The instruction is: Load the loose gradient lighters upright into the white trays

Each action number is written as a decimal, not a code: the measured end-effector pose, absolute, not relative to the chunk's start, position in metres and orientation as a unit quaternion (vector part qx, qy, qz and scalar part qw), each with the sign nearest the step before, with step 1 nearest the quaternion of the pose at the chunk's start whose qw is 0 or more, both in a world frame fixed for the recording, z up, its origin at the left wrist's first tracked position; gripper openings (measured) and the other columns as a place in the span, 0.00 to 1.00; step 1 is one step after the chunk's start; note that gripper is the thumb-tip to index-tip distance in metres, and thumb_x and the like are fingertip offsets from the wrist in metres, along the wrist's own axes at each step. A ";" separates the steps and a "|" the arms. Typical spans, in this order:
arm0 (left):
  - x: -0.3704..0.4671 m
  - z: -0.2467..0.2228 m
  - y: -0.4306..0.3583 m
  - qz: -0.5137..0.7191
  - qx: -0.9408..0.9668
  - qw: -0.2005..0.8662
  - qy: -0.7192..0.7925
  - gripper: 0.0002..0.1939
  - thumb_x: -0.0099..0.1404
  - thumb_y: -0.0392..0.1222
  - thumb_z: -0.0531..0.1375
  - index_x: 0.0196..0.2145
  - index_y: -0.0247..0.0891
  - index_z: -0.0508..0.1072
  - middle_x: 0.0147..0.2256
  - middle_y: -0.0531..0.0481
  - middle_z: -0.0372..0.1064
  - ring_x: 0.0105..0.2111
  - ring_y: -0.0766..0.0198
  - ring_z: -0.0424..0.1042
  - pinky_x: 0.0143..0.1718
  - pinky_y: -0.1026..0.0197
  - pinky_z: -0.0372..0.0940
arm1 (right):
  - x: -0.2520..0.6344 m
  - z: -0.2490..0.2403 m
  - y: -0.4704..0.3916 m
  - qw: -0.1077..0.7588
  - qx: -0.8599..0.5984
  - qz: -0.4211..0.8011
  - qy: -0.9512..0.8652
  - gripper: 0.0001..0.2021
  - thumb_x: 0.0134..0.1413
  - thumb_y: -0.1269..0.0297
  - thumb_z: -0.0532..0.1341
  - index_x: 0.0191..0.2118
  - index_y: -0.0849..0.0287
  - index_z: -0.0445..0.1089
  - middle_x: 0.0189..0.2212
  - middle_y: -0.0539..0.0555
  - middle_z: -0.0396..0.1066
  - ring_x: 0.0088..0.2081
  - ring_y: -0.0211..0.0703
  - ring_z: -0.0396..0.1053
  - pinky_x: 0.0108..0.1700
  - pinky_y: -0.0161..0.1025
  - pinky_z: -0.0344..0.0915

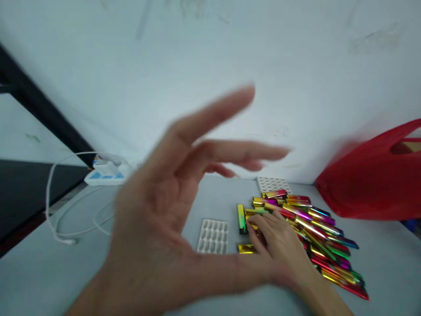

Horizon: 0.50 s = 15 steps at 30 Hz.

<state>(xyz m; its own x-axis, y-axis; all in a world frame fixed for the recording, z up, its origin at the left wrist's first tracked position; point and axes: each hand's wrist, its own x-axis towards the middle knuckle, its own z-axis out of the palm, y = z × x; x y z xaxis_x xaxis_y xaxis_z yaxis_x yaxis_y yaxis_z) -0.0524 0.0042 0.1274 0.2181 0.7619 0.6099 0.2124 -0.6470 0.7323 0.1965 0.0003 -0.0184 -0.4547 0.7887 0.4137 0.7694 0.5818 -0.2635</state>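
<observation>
My left hand (pixel 158 210) is raised close to the camera, fingers spread and thumb stretched out, with nothing in it. Its outline is slightly blurred. Lower down and to the right, my right hand (pixel 279 239) rests at the left side of a heap of shiny metallic tubes (pixel 315 226) in gold, red, purple, green and blue. Its fingers bend around a gold tube (pixel 258 231), mostly hidden beneath them. A green-gold tube (pixel 241 217) lies just left of that hand. Between the hands sits a small white tray (pixel 213 237) with oval hollows; my left thumb covers its near edge.
A white holed tray (pixel 273 184) stands behind the heap, against the wall. At the right is a red bag (pixel 368 175). A white power strip (pixel 107 175) and a white cable (pixel 49 197) lie on the grey table (pixel 85 259) at the left.
</observation>
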 end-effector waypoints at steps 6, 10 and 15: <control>-0.062 0.006 0.043 0.368 0.778 0.255 0.441 0.31 0.66 0.39 0.77 0.63 0.46 0.73 0.52 0.48 0.83 0.50 0.52 0.81 0.52 0.50 0.75 | 0.196 -0.004 -0.007 0.240 -0.440 0.069 -0.863 0.04 0.66 0.69 0.67 0.41 0.53 0.72 0.37 0.55 0.76 0.45 0.58 0.73 0.53 0.56 0.68; -0.073 -0.033 0.051 0.321 0.791 0.250 0.457 0.22 0.65 0.40 0.77 0.55 0.44 0.79 0.43 0.52 0.82 0.38 0.58 0.79 0.45 0.55 0.73 | 0.199 0.002 -0.013 0.199 -0.420 0.136 -0.875 0.11 0.59 0.63 0.75 0.44 0.50 0.75 0.48 0.58 0.73 0.55 0.64 0.68 0.59 0.62 0.68; -0.076 -0.025 0.046 0.278 0.811 0.246 0.453 0.24 0.62 0.44 0.81 0.53 0.45 0.81 0.43 0.55 0.80 0.28 0.64 0.73 0.36 0.60 0.68 | 0.197 -0.001 -0.012 0.160 -0.431 0.157 -0.874 0.08 0.64 0.69 0.72 0.42 0.51 0.74 0.45 0.55 0.72 0.54 0.60 0.68 0.60 0.63 0.67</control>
